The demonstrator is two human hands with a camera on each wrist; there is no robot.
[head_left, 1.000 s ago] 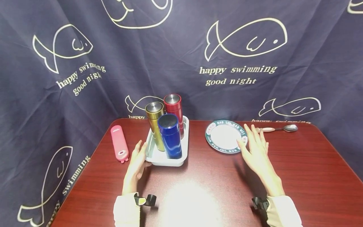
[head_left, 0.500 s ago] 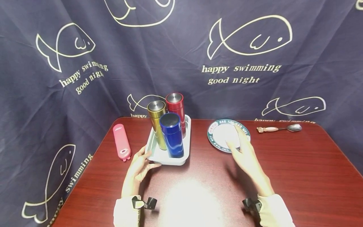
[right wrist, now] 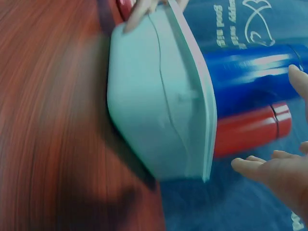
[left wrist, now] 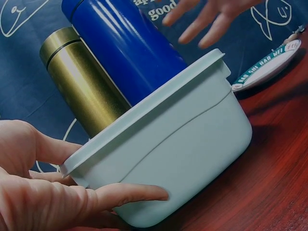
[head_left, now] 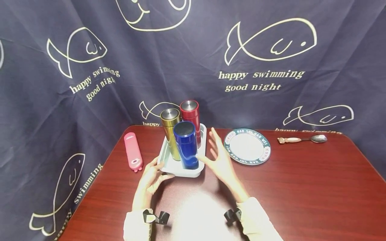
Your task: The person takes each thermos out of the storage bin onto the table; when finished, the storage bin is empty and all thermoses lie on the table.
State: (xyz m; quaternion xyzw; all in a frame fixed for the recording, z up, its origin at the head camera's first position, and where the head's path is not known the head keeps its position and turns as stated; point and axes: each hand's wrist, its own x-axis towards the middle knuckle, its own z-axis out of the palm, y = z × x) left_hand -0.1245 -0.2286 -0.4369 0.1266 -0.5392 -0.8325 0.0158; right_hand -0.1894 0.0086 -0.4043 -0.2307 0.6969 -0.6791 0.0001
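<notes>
A pale green plastic basin (left wrist: 187,139) stands on the table, holding a blue thermos (head_left: 187,147), a gold thermos (head_left: 172,140) and a red thermos (head_left: 191,112), all upright. My left hand (head_left: 150,177) grips the basin's near left corner. In the left wrist view its thumb (left wrist: 139,192) lies along the near wall, while other fingers are at the rim. My right hand (head_left: 221,160), fingers spread, is off the basin's right side, its thumb near the blue thermos. In the right wrist view, parts of that hand (right wrist: 284,175) appear beside the blue and red thermoses.
Right of the basin lies a white plate with a green lettered rim (head_left: 265,150). Farther right is a spoon (head_left: 301,139) with a figured handle. A pink long case (head_left: 132,152) lies left of the basin. A dark fish-print curtain (head_left: 193,67) hangs behind the table.
My right hand has moved left from over the plate to the basin's right side. My left hand has closed onto the basin's corner, its thumb now along the near wall.
</notes>
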